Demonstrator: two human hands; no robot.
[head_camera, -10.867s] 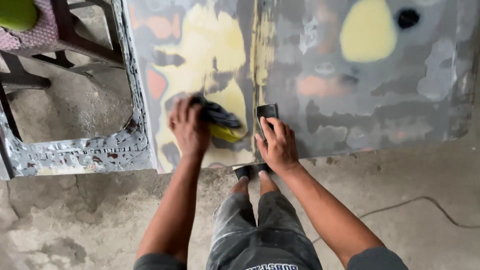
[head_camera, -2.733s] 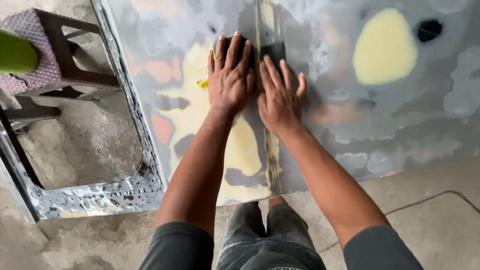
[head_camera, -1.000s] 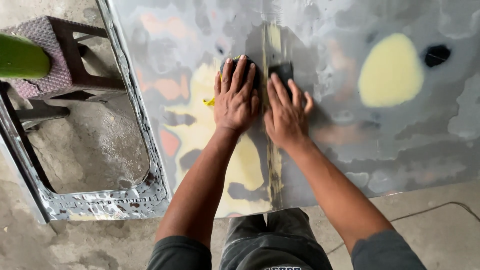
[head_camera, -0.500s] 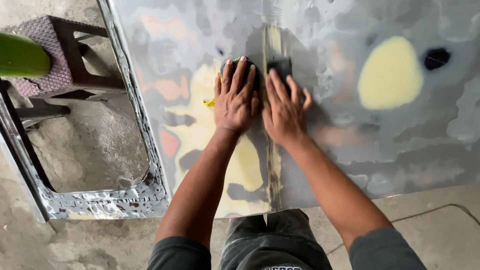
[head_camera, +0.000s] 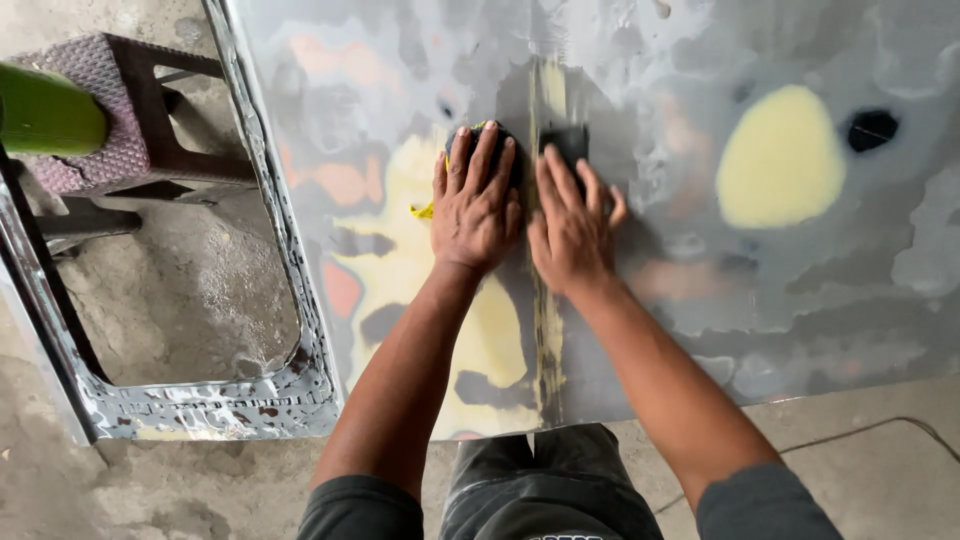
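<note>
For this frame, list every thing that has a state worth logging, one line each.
Left hand: flat, fingers spread, pressing a dark pad on the panel.
Right hand: flat, pressing a black sanding block on the panel.
Dark pad: mostly covered by the left hand.
Car door panel: lying flat, paint sanded off in patches, yellow filler spots showing.
Window frame: open, no glass, floor visible through it.
Stool: upright beside the panel.

A sanded car door panel lying flat above a concrete floor

The grey door panel (head_camera: 700, 300), patched with yellow filler, carries two dark sanding blocks: one (head_camera: 478, 150) left of its central ridge, the other (head_camera: 566, 145) just right of it. Its open window frame (head_camera: 200, 410) shows the concrete floor (head_camera: 180, 300), where a purple-topped stool (head_camera: 120, 120) stands and a thin cable (head_camera: 880, 430) runs
</note>
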